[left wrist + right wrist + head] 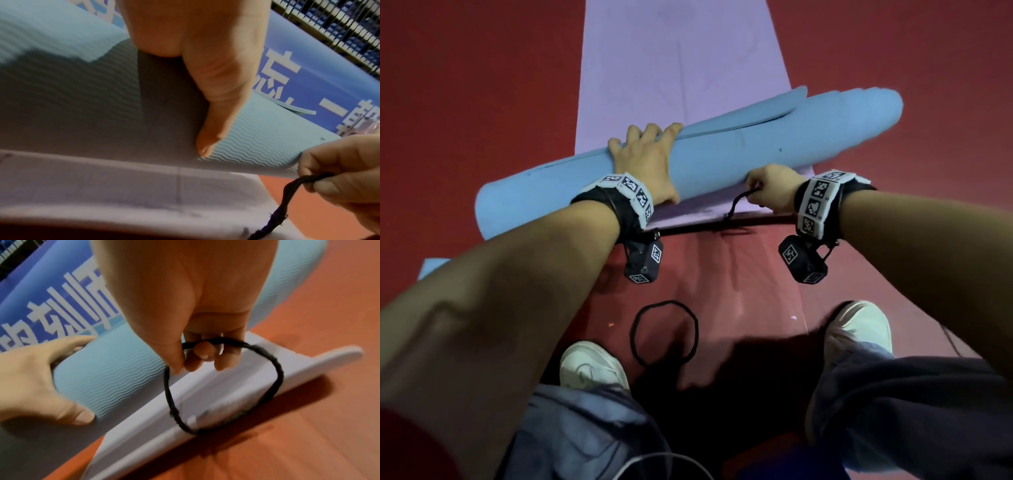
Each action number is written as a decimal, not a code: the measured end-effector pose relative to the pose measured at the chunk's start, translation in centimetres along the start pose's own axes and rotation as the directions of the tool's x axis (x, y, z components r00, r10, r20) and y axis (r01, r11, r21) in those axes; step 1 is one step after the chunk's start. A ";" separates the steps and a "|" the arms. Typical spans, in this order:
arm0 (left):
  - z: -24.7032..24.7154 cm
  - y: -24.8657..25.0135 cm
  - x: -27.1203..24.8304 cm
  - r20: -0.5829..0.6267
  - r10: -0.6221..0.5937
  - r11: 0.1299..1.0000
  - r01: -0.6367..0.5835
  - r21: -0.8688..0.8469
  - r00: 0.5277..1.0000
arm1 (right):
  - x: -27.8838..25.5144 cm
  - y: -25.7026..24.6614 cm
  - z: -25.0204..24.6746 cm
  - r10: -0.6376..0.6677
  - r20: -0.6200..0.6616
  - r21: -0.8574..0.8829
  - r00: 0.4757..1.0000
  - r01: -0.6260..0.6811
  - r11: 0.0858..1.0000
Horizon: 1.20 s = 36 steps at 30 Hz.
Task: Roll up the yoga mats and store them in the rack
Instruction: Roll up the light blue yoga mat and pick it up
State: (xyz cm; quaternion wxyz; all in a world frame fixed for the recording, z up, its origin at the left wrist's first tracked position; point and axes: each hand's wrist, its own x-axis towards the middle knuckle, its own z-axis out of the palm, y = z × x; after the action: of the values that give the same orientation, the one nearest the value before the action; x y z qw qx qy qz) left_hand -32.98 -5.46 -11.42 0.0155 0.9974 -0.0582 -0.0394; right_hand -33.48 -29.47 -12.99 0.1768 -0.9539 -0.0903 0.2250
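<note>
Left hand clasps the blue roll, fingers curved over its top, thumb on the near side; right hand pinches a black band just beside it. The roll lies askew across the near end of the flat lilac mat. Its layers look loose and stepped, so easing the clasp could let it spring open, and the band may snag. A banner bears white Chinese characters, cropped, unreadable

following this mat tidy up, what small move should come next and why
Probably slip the black loop, pinched in the right hand, over the right end of the rolled blue mat: no band shows on the roll, and the left hand alone grips it.
</note>
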 end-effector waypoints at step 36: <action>-22.0 -0.1 3.9 -0.094 -0.227 0.456 0.021 -0.890 0.969 | -0.7 -12.9 -23.3 -0.039 -0.352 0.852 0.935 0.337 0.399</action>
State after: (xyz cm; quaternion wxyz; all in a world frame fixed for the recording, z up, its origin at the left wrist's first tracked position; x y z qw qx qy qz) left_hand -27.39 -5.28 10.16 0.5311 0.8454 0.0453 0.0348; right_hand -24.52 -24.69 11.64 0.6954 -0.7130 -0.0380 0.0810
